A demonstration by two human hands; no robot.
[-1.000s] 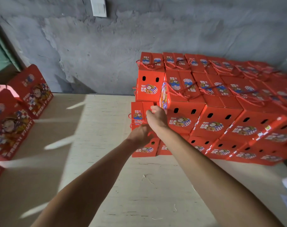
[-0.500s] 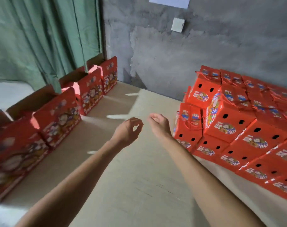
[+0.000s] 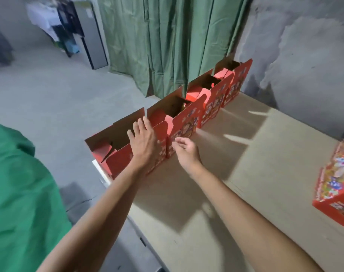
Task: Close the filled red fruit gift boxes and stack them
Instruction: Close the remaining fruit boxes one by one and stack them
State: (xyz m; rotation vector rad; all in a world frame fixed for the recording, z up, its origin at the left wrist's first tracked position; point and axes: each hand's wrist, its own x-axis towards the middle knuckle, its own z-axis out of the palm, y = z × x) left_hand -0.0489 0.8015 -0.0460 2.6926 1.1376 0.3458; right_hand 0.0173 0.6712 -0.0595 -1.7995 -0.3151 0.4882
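Box (image 3: 120, 154) now under left hand (image 3: 142, 143)

4 red gift boxes (image 3: 179, 122) in a row along counter's (image 3: 235, 183) left edge, upright, top flaps open, printed faces toward counter middle. Contents not visible. One closed box (image 3: 335, 185) at right edge, well apart.

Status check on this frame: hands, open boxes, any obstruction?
Left hand flat on nearest open gift box. Right hand loose, empty, beside it. Four boxes in the row, all open. Nothing blocking.
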